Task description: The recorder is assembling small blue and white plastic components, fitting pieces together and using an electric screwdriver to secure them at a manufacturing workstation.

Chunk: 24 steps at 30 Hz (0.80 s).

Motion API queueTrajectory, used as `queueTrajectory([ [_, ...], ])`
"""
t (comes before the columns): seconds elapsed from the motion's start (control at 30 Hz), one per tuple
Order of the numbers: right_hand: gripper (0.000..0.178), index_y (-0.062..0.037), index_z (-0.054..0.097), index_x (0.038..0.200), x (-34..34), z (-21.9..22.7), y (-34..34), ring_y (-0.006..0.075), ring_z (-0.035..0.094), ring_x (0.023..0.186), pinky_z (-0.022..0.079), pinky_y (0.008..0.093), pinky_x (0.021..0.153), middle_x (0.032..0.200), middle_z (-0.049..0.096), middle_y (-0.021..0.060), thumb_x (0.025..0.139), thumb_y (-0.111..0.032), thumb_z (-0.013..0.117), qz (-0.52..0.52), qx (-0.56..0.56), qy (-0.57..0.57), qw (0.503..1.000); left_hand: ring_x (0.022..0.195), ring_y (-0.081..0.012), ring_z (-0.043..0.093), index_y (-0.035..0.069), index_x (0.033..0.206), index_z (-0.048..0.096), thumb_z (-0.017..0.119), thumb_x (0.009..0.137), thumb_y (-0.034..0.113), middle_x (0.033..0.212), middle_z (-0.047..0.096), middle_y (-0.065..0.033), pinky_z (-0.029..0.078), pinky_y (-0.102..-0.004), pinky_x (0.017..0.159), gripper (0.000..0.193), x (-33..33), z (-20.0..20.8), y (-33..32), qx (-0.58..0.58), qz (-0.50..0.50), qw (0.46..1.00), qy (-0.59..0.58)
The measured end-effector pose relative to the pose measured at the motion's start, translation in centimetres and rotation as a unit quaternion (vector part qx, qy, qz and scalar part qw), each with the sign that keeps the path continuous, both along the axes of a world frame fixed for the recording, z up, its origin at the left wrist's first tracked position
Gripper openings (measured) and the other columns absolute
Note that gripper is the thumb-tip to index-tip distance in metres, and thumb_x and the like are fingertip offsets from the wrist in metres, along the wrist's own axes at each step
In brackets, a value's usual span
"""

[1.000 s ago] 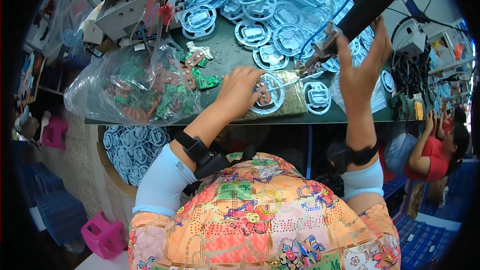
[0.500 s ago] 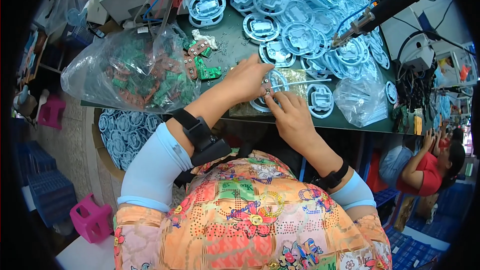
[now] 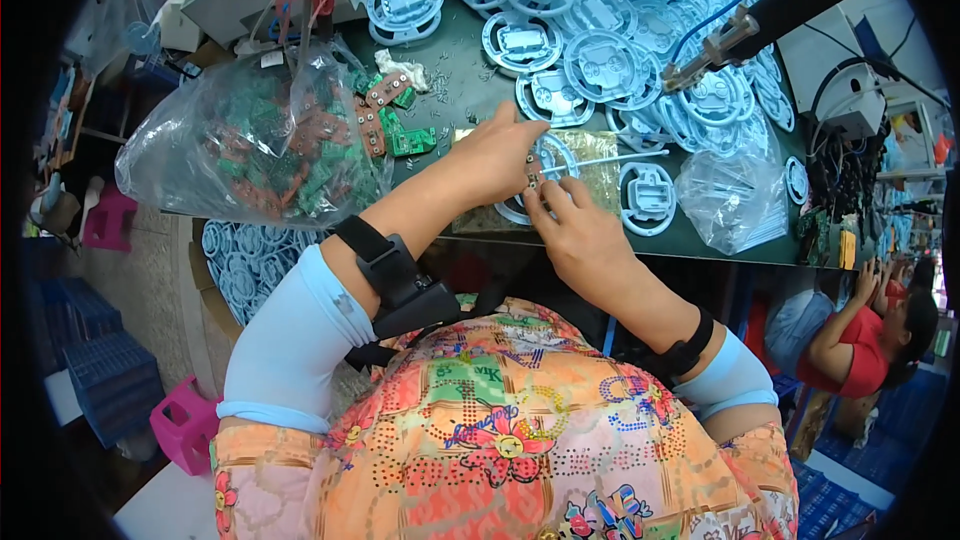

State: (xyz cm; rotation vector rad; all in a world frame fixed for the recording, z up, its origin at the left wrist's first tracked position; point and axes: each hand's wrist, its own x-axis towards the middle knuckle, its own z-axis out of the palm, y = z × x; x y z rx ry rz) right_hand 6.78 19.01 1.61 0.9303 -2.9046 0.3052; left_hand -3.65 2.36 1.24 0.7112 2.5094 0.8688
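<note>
Just behind the table's front edge, both my hands meet over a light-blue plastic ring part (image 3: 558, 153) on a yellowish block (image 3: 600, 183). My left hand (image 3: 497, 158) has its fingers closed at the upper edge of a small brown circuit board (image 3: 533, 174) at the ring. Lower on the same board, my right hand (image 3: 583, 230) presses with bent thumb and forefinger. A thin white rod (image 3: 615, 159) runs from the board out to the right. My fingers hide part of the ring and board.
A clear bag of green and brown circuit boards (image 3: 270, 145) lies left, loose boards (image 3: 408, 137) beside it. Blue ring parts (image 3: 605, 65) are heaped behind. A black tool on an arm (image 3: 770, 15) overhangs the right. A bag of white rods (image 3: 735, 202) lies right.
The whole view has shifted slightly. Both hands stay at the brown board, and the white rod's far end tilts a little higher in the picture.
</note>
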Motion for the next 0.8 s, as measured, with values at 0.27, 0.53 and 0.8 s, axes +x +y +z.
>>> queueTrajectory([
  [0.27, 0.019, -0.0006, 0.062, 0.106, -0.7, 5.1, 8.7, 0.0182, 0.062, 0.099, 0.050, 0.0319, 0.085, 0.106, 0.063, 0.0101, 0.088, 0.006, 0.059, -0.257, -0.371, 0.213, 0.866, 0.109, -0.0368, 0.059, 0.011, 0.142, 0.050, 0.074, 0.074, 0.004, 0.119, 0.049, -0.0181, 0.048, -0.0410, 0.095, 0.073, -0.2, 0.0, 0.0, 0.026, -0.009, 0.999, -0.027],
  [0.53, 0.043, 0.0013, 0.052, 0.125, -11.8, 13.6, 13.2, 0.0159, 0.063, 0.095, 0.049, 0.0291, 0.087, 0.106, 0.064, 0.0092, 0.086, -0.007, 0.067, -0.068, -0.600, 0.038, 0.796, 0.104, -0.0383, 0.059, 0.007, 0.138, 0.055, 0.072, 0.085, 0.014, 0.116, 0.050, -0.0218, 0.048, -0.0412, 0.091, 0.056, -0.2, -0.1, -0.5, 0.063, -0.008, 0.998, 0.003],
  [0.8, 0.093, -0.0086, 0.012, 0.156, -12.7, 15.6, 7.8, 0.0153, 0.064, 0.085, 0.054, 0.0255, 0.067, 0.117, 0.053, 0.0121, 0.085, -0.008, 0.073, -0.110, -0.447, 0.408, 0.788, 0.106, -0.0378, 0.058, 0.008, 0.141, 0.052, 0.074, 0.074, 0.006, 0.114, 0.050, -0.0208, 0.048, -0.0407, 0.093, 0.071, 0.1, -1.1, -1.1, 0.057, -0.020, 0.998, -0.005],
])
